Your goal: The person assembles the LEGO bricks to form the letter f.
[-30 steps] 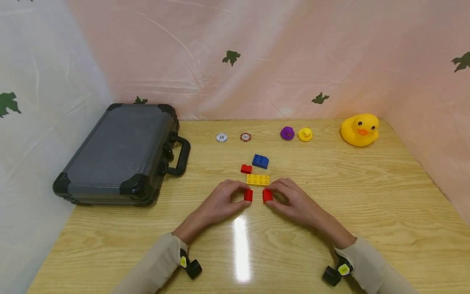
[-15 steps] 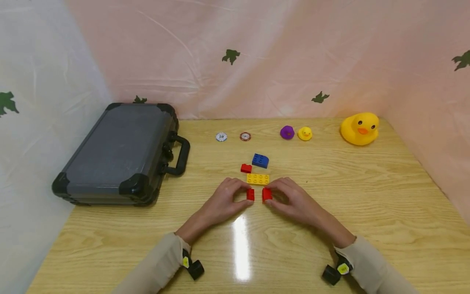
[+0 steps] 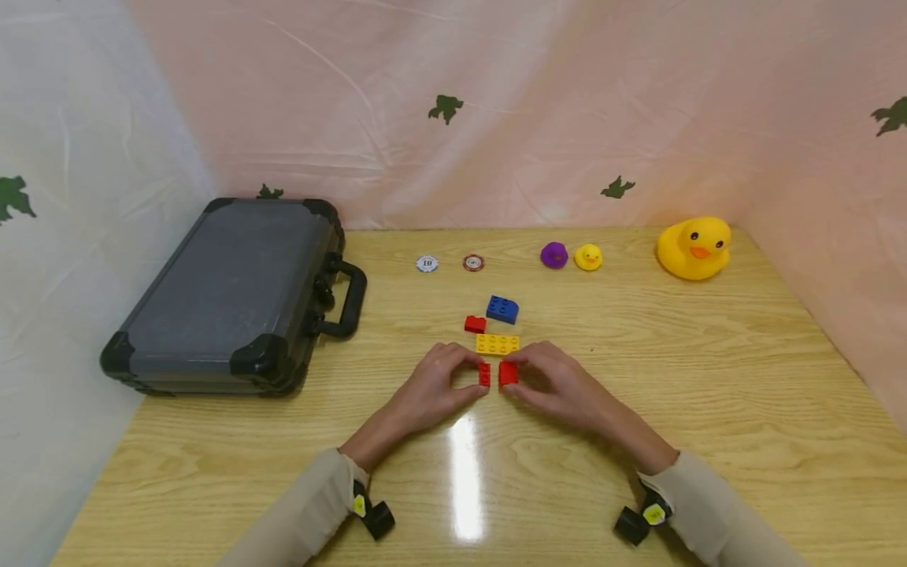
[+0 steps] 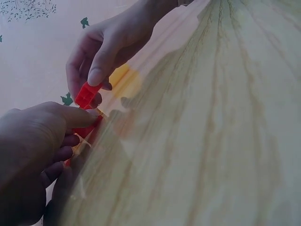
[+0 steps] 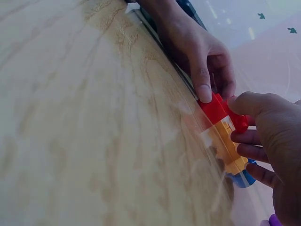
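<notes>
My left hand (image 3: 438, 384) pinches a small red brick (image 3: 485, 374) between thumb and fingers, its studs showing in the head view. Opposite it, my right hand (image 3: 561, 383) pinches another red brick (image 3: 508, 373). A narrow gap separates the two in the head view. From the left wrist, the hollow underside of the right hand's red brick (image 4: 86, 95) is visible, tilted. Just beyond the hands lies a yellow brick (image 3: 497, 344) with studs up. Behind it are a third red brick (image 3: 475, 324) and a blue brick (image 3: 502, 309) with one rounded end.
A grey case (image 3: 227, 291) with a black handle (image 3: 352, 301) occupies the table's left side. Along the back lie a white chip (image 3: 427, 264), a red-rimmed chip (image 3: 473, 263), a purple duck (image 3: 554, 255), a small yellow duck (image 3: 588, 257) and a large yellow duck (image 3: 694, 249).
My right hand has moved left with its red brick, and the left hand slightly right, narrowing the gap. Both held bricks have turned a little. The other things stay put.
</notes>
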{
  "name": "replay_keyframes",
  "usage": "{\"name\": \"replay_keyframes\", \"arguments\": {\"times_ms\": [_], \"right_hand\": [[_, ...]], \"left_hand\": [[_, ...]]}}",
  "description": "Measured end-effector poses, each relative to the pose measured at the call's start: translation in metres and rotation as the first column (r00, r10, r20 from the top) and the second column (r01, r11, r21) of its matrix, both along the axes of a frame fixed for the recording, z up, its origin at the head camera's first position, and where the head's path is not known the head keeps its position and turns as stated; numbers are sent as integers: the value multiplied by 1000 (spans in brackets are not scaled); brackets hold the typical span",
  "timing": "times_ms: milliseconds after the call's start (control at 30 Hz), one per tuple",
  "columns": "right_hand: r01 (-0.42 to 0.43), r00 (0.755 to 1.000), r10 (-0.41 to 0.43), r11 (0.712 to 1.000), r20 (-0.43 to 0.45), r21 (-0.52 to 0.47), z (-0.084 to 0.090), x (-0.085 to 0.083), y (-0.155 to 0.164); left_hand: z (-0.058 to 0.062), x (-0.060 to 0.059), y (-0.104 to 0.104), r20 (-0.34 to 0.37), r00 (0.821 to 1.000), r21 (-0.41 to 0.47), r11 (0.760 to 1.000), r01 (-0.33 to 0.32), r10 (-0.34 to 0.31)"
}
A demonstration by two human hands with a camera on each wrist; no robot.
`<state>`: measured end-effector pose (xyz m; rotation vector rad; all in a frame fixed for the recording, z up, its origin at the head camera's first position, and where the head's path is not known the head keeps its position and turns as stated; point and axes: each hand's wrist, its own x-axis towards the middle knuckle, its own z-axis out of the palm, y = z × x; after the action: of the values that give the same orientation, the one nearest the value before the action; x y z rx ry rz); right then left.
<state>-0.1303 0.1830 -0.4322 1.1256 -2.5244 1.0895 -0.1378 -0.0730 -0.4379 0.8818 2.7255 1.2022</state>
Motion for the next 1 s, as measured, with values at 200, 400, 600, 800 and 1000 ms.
{"name": "replay_keyframes", "arguments": {"times_ms": [200,400,600,800,1000], "right_hand": [[-8,1000,8,1000,3,8,2,-1,-4],[-9,1000,9,1000,-4,13,2,-2,-7],[-14,1000,14,1000,-17,23,3,-3,-12],[-4,999,5,999,-33,38,5,-3,-15],[-11,999,12,999,-35,38,5,-4,-19]], "left_hand": [[0,-1,0,6,1000,3,1000,0,0],[1,-1,0,29,1000,7,1000,-5,4],[1,-1,0,32,999,18,1000,-7,6],[1,-1,0,25,1000,17,1000,-7,7],[1,-1,0,39,999,15,1000,-6,5]]}}
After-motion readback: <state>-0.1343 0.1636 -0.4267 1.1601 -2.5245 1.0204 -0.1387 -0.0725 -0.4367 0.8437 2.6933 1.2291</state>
